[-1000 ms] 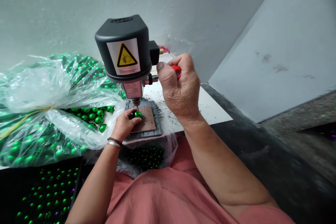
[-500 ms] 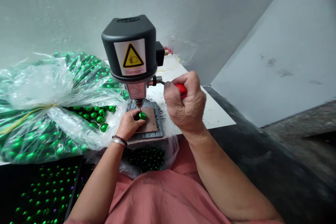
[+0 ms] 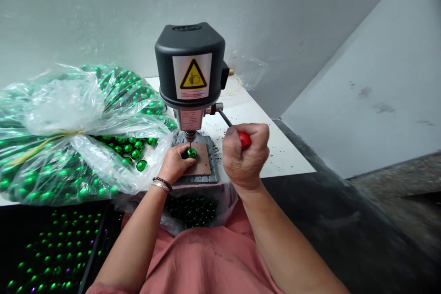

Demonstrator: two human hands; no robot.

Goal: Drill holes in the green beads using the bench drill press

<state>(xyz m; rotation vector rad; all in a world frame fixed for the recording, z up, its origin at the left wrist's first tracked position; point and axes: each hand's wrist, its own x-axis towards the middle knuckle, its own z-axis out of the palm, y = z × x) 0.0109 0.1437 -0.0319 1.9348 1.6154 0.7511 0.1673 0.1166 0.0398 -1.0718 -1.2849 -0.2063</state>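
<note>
A small black bench drill [image 3: 190, 62] with a yellow warning label stands on a white table [image 3: 275, 147]. My right hand [image 3: 245, 157] is closed round the red knob [image 3: 245, 139] of the drill's lever, low at the drill's right. My left hand [image 3: 175, 162] pinches a shiny green bead [image 3: 191, 152] on a brown pad [image 3: 201, 164] over the drill's dark base plate [image 3: 214, 175]. The drill bit [image 3: 189, 138] stands right above the bead, touching or nearly touching it.
A large clear plastic bag [image 3: 69, 133] full of green beads lies at the left, its mouth open toward the drill. Another bag of beads [image 3: 193, 209] hangs below the table edge over my lap. A dark tray of beads [image 3: 51, 252] is at the lower left. Dark shavings [image 3: 268, 147] dot the table.
My right hand has pulled the red-knobbed lever down and toward me, and the drill bit has come down onto the bead. My left hand keeps the bead in place.
</note>
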